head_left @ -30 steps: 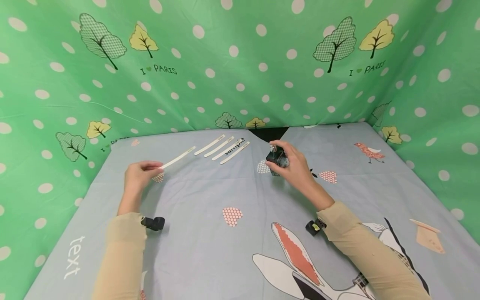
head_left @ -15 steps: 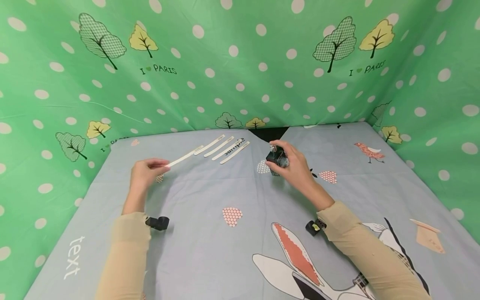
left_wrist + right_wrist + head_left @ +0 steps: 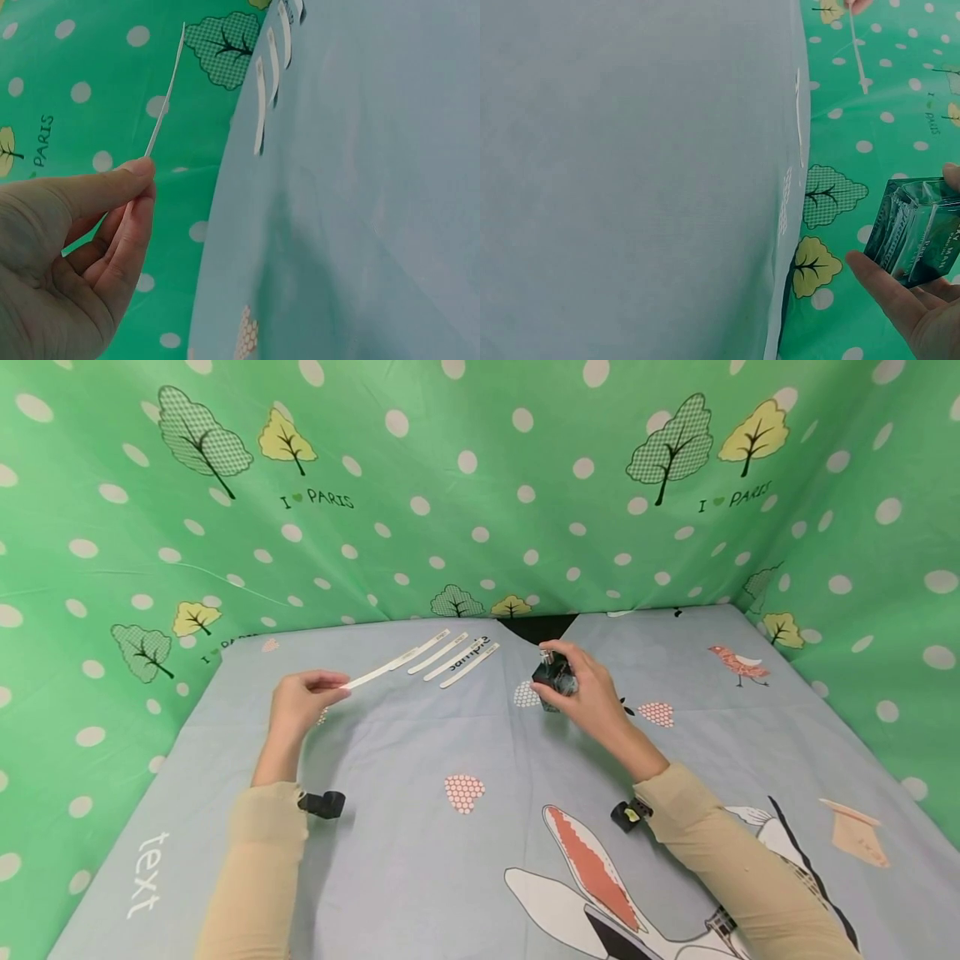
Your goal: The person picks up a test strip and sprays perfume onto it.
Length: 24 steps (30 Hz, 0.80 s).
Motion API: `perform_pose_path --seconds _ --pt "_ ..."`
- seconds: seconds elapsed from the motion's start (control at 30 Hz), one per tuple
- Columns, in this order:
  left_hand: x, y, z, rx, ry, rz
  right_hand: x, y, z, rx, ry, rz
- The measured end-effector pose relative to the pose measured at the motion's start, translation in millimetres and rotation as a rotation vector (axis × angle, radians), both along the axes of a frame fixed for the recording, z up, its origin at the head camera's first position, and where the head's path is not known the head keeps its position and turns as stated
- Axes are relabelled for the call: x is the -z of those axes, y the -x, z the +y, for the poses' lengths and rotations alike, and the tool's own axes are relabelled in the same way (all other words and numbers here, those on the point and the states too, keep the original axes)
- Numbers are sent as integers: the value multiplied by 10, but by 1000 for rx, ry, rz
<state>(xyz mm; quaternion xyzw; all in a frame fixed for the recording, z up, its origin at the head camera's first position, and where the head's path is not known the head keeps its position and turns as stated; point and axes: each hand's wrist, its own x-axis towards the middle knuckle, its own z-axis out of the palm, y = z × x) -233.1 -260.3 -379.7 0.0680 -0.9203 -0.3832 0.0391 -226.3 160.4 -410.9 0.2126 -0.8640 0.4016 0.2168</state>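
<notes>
Green polka-dot backdrop (image 3: 480,485), seemingly fabric

White paper strips (image 3: 450,658) lie on a pale blue cartoon-printed cloth (image 3: 465,860); the backdrop (image 3: 465,527) is green with white dots.
</notes>
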Motion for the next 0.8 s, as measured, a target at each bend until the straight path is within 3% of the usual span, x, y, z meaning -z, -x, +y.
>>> perform_pose_path --seconds 0.33,0.8 --pt "-69 2 142 23 -13 38 1 -4 -3 0 1 -2" --pt "-71 11 361 32 -5 70 -2 -7 1 0 2 -6"
